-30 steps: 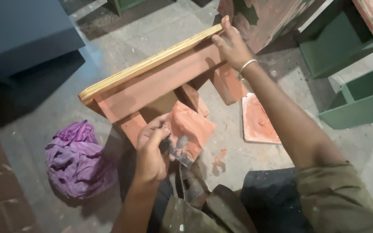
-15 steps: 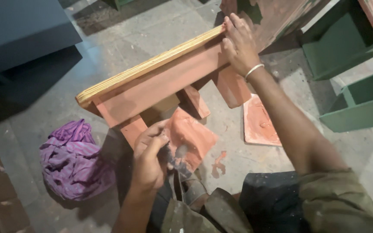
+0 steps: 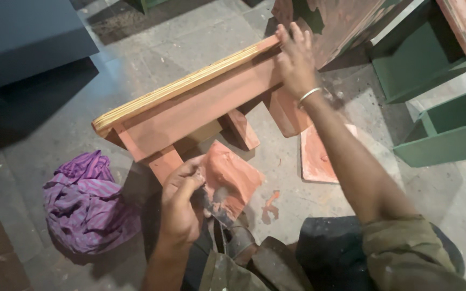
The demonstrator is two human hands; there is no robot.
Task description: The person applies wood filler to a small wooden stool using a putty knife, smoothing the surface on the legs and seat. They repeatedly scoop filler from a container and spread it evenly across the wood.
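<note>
Fig.: My right hand lies flat, fingers spread and open, on the far end of a small wooden bench tipped on its side on the concrete floor. Bench = stiff board construction: top edge bare, pale, layered like plywood; apron and short legs coated in matt reddish-brown primer. Judged fairly light but awkward, since it is long and balanced on an edge; best held by pressing on the end or gripping the apron rail, away from any wet coat, which could smear and be slippery.

My left hand is closed around a small brush, fingers curled tight on its handle; bristle end looks clogged w/ pale residue, though blur makes this uncertain. Brush: light, rigid handle, soft tip. It sits just over a crumpled primer-stained sheet, prob. paper or sandpaper, thin, floppy, lying by the bench's near leg.

Outward: a flat primer-smeared square tile on the floor below my right forearm; a purple striped rag, soft and bunched, left of me; green-painted wooden boxes to the right, hard-edged; a dark blue cabinet top left.
</note>
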